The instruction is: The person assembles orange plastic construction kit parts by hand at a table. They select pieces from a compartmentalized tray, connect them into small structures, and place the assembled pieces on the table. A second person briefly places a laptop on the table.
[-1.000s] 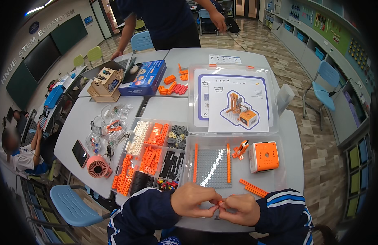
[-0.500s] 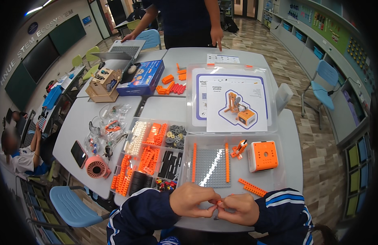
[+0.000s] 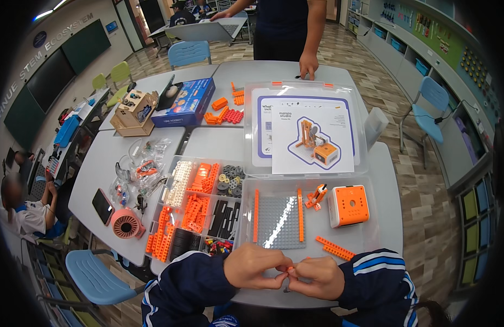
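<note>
Still, left hand (image 3: 255,267) and right hand (image 3: 318,277) pinch an orange piece (image 3: 290,269); the laptop (image 3: 200,32) has shifted rightward.

Dark boards (image 3: 87,44) on pale wall (image 3: 23,49), light strip (image 3: 44,13) above, upper left. Wood-look floor (image 3: 423,185) at right. Blue chair (image 3: 102,280) lower left.

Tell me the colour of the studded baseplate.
The baseplate is grey, seen best in the head view.
</note>
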`<state>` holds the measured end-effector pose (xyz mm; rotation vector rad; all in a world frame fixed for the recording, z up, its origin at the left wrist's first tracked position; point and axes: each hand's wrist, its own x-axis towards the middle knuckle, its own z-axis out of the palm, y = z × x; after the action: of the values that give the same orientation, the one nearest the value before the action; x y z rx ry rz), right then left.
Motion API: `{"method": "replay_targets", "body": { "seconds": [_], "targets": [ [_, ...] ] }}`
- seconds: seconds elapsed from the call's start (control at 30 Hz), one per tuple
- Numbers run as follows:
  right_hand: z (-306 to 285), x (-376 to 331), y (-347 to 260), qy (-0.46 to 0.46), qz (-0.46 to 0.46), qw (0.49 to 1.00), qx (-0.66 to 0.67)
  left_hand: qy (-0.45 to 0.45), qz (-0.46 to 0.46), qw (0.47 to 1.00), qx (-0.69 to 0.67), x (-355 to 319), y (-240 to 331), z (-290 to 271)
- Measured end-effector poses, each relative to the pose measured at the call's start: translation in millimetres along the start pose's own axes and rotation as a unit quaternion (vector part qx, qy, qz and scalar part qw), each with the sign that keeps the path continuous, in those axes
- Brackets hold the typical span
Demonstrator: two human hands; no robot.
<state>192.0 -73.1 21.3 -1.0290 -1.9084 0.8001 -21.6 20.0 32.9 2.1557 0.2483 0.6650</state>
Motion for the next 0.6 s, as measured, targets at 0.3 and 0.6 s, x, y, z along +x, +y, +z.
{"method": "replay_targets", "body": {
  "seconds": [0.3, 0.6],
  "targets": [
    [0.5, 0.1, -0.6, 0.003, -0.001, 1.000, 0.001, 0.001, 0.005, 1.000, 0.006, 0.8, 0.4, 0.4],
    [0.8, -0.2, 0.5, 0.006, -0.008, 1.000, -0.007, -0.004, 0.003, 1.000, 0.008, 1.2, 0.8, -0.3]
  ]
}}
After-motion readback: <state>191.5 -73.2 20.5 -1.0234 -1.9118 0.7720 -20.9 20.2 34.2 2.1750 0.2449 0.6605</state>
